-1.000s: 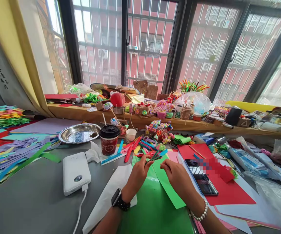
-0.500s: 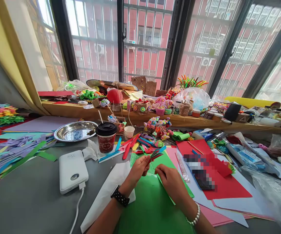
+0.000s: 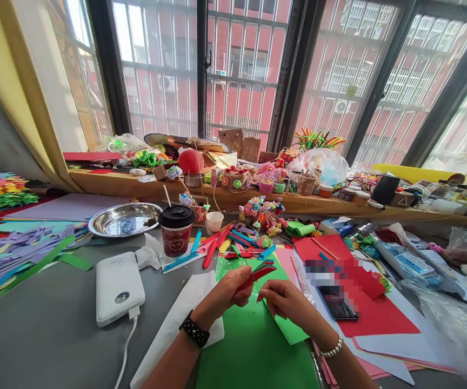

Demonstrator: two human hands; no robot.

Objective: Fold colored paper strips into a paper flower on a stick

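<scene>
My left hand (image 3: 230,290), with a black watch band on the wrist, is closed on a small bundle of folded paper strips (image 3: 264,268) in red, blue and green, which fan out beyond the thumb. Just right of it, my right hand (image 3: 285,303) is pinched shut at the end of a thin dark thread (image 3: 257,287) that runs from the bundle. Whether it is thread or fine wire I cannot tell. Under both hands lies a green sheet (image 3: 253,351). Loose colored paper strips (image 3: 217,241) lie just beyond.
At left stand a white power bank (image 3: 120,289) with a cable, a lidded coffee cup (image 3: 175,235) and a steel plate (image 3: 106,231). A phone (image 3: 339,303) rests on red paper (image 3: 387,313) at right. A yarn flower cluster (image 3: 264,210) stands behind.
The paper bundle has tilted toward the right, showing more red. My left hand has turned slightly, and my right hand has shifted a little down and right with the thread.
</scene>
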